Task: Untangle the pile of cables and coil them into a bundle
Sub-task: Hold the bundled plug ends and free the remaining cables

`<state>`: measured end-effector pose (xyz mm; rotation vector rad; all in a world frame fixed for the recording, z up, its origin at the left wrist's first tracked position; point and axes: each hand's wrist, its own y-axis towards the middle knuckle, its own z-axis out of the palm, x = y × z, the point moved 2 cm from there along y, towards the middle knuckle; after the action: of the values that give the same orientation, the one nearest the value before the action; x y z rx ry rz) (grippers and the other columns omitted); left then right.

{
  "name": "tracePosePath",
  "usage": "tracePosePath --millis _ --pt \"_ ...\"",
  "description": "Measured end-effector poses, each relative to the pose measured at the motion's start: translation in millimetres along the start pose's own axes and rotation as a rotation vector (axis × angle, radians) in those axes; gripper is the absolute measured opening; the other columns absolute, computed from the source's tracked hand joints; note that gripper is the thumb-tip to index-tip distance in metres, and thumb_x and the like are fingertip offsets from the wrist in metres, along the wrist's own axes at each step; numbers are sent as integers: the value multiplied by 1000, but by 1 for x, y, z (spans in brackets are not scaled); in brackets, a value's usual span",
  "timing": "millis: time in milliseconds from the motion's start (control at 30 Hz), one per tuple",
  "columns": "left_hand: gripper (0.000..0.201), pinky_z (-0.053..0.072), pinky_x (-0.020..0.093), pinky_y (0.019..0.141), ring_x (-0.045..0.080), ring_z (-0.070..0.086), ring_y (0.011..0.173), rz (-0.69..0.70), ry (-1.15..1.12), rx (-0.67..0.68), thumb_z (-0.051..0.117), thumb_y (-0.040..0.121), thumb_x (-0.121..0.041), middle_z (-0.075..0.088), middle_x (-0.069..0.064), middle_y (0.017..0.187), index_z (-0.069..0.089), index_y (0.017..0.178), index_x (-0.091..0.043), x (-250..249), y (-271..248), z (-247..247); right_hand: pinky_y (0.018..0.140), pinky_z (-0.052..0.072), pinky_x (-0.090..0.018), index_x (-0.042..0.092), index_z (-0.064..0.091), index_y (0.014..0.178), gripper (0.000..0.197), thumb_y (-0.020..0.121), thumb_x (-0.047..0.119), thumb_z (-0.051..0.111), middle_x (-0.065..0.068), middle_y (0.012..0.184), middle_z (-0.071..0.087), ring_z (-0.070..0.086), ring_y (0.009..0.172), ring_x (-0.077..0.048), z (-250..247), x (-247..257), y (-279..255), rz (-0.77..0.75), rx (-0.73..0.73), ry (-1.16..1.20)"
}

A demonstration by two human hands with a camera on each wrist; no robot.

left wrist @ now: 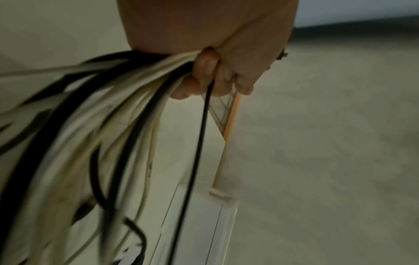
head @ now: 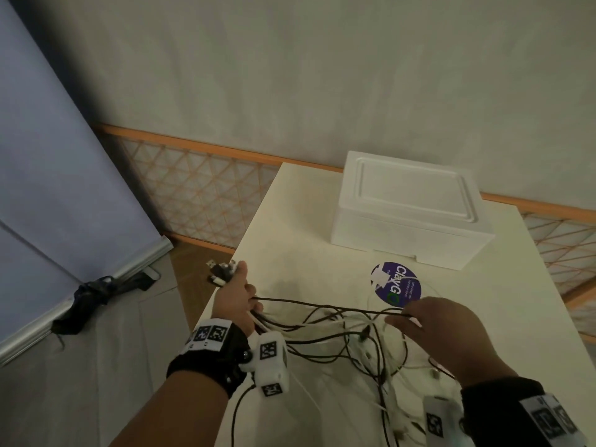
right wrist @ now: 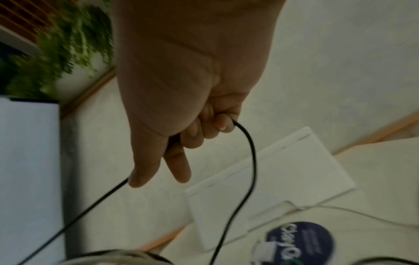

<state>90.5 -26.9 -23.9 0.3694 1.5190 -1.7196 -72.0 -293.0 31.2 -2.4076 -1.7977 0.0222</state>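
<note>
Between both hands' grip: black cable [head: 322, 306].

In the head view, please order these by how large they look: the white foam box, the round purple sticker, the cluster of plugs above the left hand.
1. White foam box, clearly the largest.
2. Round purple sticker.
3. Cluster of plugs, the smallest, though partly hidden by the left hand.

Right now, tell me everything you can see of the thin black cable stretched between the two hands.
The thin black cable is a slim, dark, round cord. It runs nearly level above the table, fairly taut. The left hand grips one end with a bunch of black and white cables; the right hand curls round it, past which it loops down into the tangle. Its plugs aren't identifiable.
</note>
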Motion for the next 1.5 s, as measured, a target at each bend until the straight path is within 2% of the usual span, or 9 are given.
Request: tracePosePath --millis 233,333,400,500,733,967,1233,1367,1500 --pt "33 34 31 60 15 30 53 9 -74 -52 50 95 -48 39 -1 71 47 84 -16 -22 -5 -28 68 46 -27 35 61 83 22 82 57 60 10 87 67 63 83 -12 4 -69 -20 295 14 -58" --pt "35 28 24 44 11 27 41 65 -30 -19 62 89 -44 37 -4 56 45 69 -20 -24 -10 -20 106 32 -36 27 35 142 79 73 46 68 4 140 45 44 127 -13 4 -63 -13 230 294 -47" --pt "36 26 22 40 8 25 35 105 -28 83 64 89 -38 34 -7 45 42 65 -23 -19 -19 -1 112 21 -33 21 25 146 91 65 40 61 1 149 31 28 137 -17 -6 -26 -3 81 170 106" --pt "35 31 26 48 10 30 40 160 45 282 63 88 -43 38 -6 46 48 64 -22 -9 -46 35 101 25 -16 24 41 136 71 69 31 63 9 135 44 38 126 -11 -25 64 2 -190 -24 412" --pt "36 49 29 58 15 53 52 259 0 436 61 90 -37 43 -1 49 49 65 -15 -15 -90 71 71 52 -34 27 36 125 57 74 24 62 2 97 68 65 85 -25 -19 136 8 -202 -37 486" --pt "48 20 19 39 9 20 38 291 -248 368 60 90 -44 24 -6 46 36 56 -21 -71 -88 72 87 43 -32 27 49 116 32 84 22 50 -1 93 70 65 88 -26 -10 56 12 -61 -78 121" --pt "50 19 17 37 9 20 37 250 -326 262 59 89 -49 24 -7 46 35 55 -21 -93 -75 78 77 41 -34 30 45 91 20 75 39 52 6 73 57 63 85 -21 17 -79 -8 311 115 -31" --pt "47 18 19 39 10 19 37 155 -285 326 57 92 -46 22 -6 50 34 61 -20 -60 -79 107 91 41 -42 30 41 123 75 61 55 74 2 111 60 56 107 -24 -4 -77 3 255 341 -83" --pt "44 19 21 39 10 22 36 127 -235 389 57 92 -43 26 -6 45 37 61 -19 -34 -87 140 109 32 -42 21 16 149 111 63 38 83 -7 147 35 33 134 -28 -59 -29 23 20 148 245"
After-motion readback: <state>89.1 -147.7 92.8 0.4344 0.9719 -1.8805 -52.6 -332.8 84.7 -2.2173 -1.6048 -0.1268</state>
